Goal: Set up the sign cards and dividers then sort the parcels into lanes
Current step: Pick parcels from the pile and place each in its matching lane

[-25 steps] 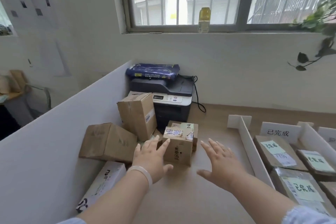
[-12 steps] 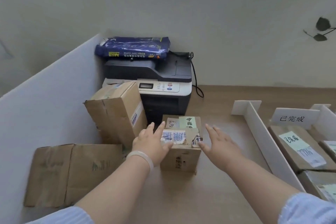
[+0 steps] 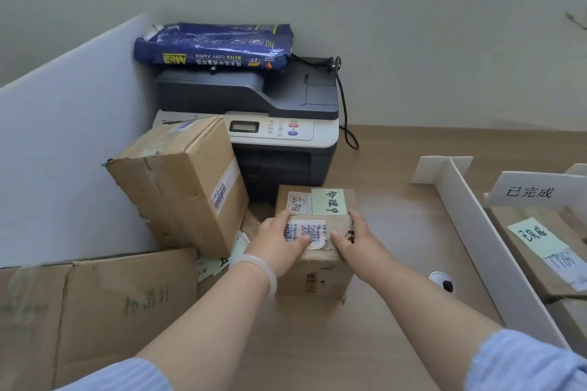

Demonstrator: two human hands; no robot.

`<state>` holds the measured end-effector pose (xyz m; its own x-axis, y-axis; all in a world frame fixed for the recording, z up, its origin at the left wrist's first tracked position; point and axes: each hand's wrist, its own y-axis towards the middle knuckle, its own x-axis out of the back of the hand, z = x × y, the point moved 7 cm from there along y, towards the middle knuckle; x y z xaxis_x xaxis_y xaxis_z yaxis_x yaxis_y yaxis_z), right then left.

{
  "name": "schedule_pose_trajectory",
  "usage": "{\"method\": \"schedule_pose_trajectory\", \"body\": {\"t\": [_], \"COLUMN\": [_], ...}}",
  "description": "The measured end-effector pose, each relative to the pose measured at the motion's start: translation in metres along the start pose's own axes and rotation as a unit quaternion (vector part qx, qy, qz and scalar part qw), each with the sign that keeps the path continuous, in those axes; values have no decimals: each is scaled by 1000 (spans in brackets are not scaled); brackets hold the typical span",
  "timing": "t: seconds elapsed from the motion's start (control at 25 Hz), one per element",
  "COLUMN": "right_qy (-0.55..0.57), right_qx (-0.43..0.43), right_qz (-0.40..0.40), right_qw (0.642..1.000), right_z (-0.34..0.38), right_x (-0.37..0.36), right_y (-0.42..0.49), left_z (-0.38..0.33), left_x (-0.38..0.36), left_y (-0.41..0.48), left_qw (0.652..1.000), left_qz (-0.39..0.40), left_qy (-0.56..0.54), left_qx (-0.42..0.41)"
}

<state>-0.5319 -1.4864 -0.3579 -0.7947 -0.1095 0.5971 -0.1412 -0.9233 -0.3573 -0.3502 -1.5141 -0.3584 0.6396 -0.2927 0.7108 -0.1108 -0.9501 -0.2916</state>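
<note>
Gripped by left hand [image 3: 279, 240] on its left edge and right hand [image 3: 354, 241] on its right edge, small box [image 3: 317, 279] is held between the 2, thumbs laid over top.

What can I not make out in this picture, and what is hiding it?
Head view: the label on the box, partly under the left hand and right hand.
Head view: the lane parcels, cut by the right edge.
Head view: the flat carton, cut by the left and bottom edges.
</note>
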Motion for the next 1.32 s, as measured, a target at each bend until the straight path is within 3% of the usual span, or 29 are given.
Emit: {"method": "schedule_pose_trajectory", "body": {"t": [0.2,0.48,0.84,1.16,1.32], "right_qy": [67,163,210,227,241], "right_qx": [-12,4,-8,16,-16], "right_qz": [1,-59,-140,-109,-73], "right_qw": [998,985,967,968,968], "right_z": [-4,-20,-44,-53,-66], "right_x": [0,8,24,38,38], "right_y": [-20,-105,-215,-267,-279], "left_z": [-2,-9,-25,-49,-55], "left_x": [4,-13,-26,-35,-39], "left_y": [-22,-117,-222,-264,-281], "left_qw": [999,991,961,976,972], "left_qz": [-21,-51,-126,-35,-32], "left_qy": [-46,-121,-239,-217,-224], "left_qx": [-6,-14,65,-3,-61]}}
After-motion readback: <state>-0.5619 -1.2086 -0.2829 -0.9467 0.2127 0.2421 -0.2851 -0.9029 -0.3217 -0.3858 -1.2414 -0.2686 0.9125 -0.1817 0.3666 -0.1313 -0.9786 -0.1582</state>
